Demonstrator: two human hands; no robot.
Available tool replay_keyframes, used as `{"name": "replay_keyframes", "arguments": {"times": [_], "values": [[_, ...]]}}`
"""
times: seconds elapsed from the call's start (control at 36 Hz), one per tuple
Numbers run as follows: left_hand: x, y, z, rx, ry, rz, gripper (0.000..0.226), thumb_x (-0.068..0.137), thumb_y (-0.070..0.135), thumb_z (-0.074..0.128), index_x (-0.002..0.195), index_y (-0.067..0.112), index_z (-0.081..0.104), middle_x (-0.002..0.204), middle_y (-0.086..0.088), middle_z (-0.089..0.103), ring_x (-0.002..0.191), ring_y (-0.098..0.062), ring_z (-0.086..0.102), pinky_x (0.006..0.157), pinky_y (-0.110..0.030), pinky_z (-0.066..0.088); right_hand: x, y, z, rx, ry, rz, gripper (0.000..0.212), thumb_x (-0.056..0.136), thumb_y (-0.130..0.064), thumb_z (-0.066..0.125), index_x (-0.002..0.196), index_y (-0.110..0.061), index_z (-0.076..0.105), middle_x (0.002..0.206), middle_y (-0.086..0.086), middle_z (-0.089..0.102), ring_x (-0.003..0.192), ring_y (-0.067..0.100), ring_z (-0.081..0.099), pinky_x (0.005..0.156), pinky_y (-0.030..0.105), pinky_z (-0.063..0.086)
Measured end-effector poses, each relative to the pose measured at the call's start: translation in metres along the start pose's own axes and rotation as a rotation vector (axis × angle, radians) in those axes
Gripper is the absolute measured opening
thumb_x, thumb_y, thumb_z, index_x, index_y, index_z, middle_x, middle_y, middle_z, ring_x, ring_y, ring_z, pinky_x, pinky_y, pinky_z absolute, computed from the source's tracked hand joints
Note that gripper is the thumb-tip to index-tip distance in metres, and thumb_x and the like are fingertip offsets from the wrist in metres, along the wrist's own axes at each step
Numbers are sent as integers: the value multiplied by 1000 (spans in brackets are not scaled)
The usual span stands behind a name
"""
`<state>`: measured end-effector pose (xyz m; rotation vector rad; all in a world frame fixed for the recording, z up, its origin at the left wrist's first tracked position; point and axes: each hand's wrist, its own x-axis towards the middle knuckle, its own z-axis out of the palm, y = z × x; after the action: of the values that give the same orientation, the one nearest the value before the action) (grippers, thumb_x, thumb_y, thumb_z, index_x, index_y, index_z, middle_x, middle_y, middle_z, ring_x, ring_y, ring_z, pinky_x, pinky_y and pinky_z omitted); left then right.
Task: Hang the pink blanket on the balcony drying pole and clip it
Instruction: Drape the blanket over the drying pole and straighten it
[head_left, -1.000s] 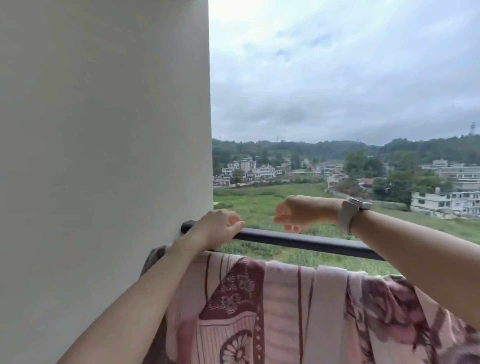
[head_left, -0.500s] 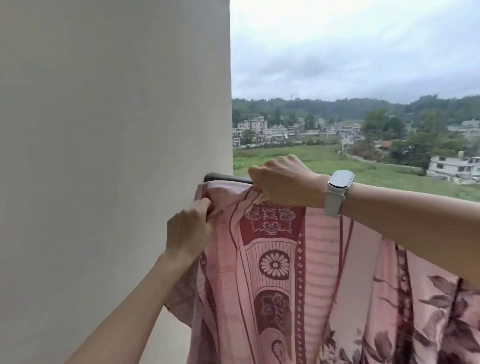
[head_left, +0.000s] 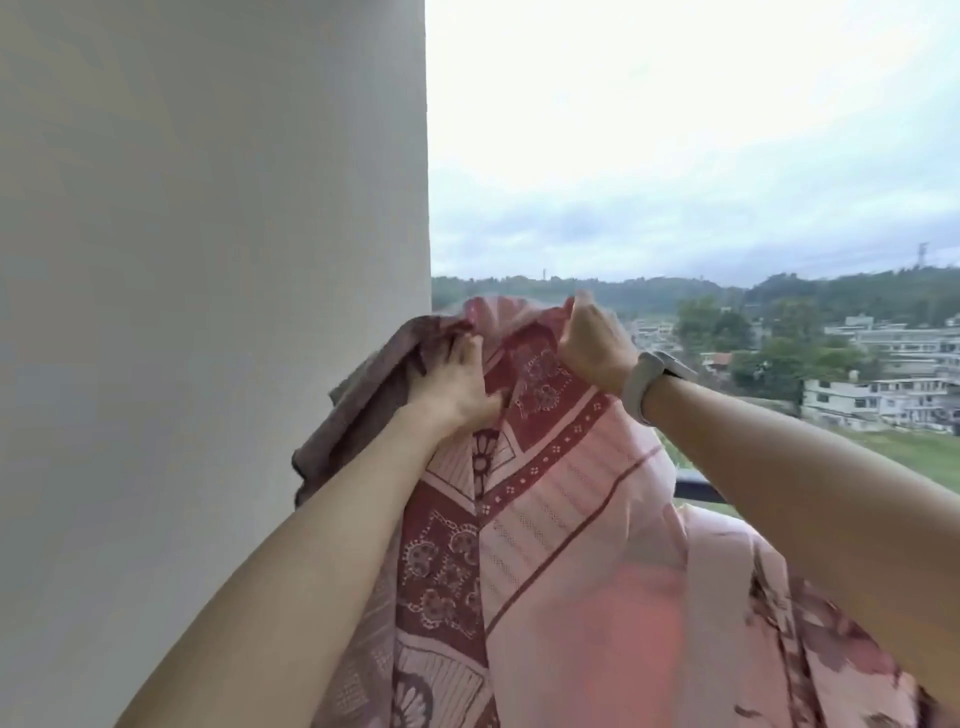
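1. Balcony setting: a pale wall (head_left: 208, 312) fills the left half, with overcast sky, wooded hills and low buildings (head_left: 878, 384) beyond on the right.
2. Pink blanket (head_left: 571, 519) — patterned in dark red, raised in a peak between the two hands and falling away toward the lower edge; its left corner bunches against the wall.
3. Left hand (head_left: 457, 387) — fingers curled into the gathered cloth near the wall, gripping it.
4. Right hand (head_left: 592, 343) — pinches the upper hem of the blanket at the top of the peak; a pale watch (head_left: 649, 384) sits on the wrist.
5. Drying pole (head_left: 698, 491) — only a short dark length shows, below the right forearm; the lifted blanket is held above it at this end.
6. Step in hand, as judged: spreading and seating the blanket's wall-side end over the pole. The next move probably calls for carrying the hem across the pole, lowering it evenly, then fetching clips.
7. Hidden or unclear: no clip is visible; the pole's wall end is covered by cloth; whether the right-hand part of the blanket rests on the pole cannot be told; the blanket's lower edge is cut off.
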<state>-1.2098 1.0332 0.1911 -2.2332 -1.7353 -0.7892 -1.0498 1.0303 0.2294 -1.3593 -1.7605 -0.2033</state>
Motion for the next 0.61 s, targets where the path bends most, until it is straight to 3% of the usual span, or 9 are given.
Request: {"name": "replay_keyframes", "arguments": {"times": [0.06,0.11,0.14,0.19,0.22,0.33,0.44,0.56,0.61], "values": [[-2,-7,22,-6,-312,44,66,88,50,47,141,16,27,147,-9,32,131,-28,35,108,-44,30,-16,18,12,-81,-332,6,33,94,-11,45,125,-2,40,107,12,59,84,21,59,70,30,53],[-11,-15,35,-5,-549,38,53,89,48,49,129,13,51,135,-7,51,115,-23,52,98,-34,42,-35,26,15,-259,-574,-33,43,95,-25,45,134,-7,38,131,14,51,111,27,54,95,38,46],[-17,-19,37,2,-557,30,46,90,48,49,114,11,63,122,-7,61,101,-21,58,88,-32,46,-44,27,14,-312,-630,-68,46,96,-29,43,136,-8,38,137,13,47,119,26,49,101,37,40],[-30,-24,36,-24,-416,29,41,92,46,45,92,12,67,101,-8,67,82,-20,58,74,-31,45,-61,24,7,-308,-670,-146,43,97,-33,41,132,-10,46,135,10,50,118,25,51,101,36,40],[-39,-25,34,-66,-308,31,38,93,44,44,95,14,67,101,-7,67,82,-19,57,74,-31,44,-71,21,3,-279,-671,-182,40,97,-33,41,126,-10,53,128,10,57,111,25,56,97,38,44],[-86,-27,32,-229,83,19,30,94,35,46,111,18,63,112,-1,66,100,-18,59,92,-34,44,-115,1,-9,-167,-649,-271,38,94,-41,41,118,-19,60,115,2,64,98,20,62,86,36,51],[-135,-45,60,-378,450,-174,50,86,50,43,125,21,50,136,-4,47,127,-20,38,109,-50,27,-153,-11,3,-442,-444,-458,49,90,-55,39,127,-24,47,121,-1,58,109,20,55,85,37,49],[-177,-61,92,-505,452,-413,90,77,61,57,144,14,19,152,-11,21,140,-24,19,114,-46,22,-172,-14,27,-494,-196,-493,45,92,-40,46,126,-12,45,123,6,54,112,26,49,89,38,42],[-186,-68,105,-592,355,-490,94,75,55,64,144,12,18,148,-12,31,135,-27,31,109,-45,31,-170,-11,33,-479,-126,-496,30,92,-25,49,117,-9,51,115,7,57,106,26,51,84,38,43]]}}
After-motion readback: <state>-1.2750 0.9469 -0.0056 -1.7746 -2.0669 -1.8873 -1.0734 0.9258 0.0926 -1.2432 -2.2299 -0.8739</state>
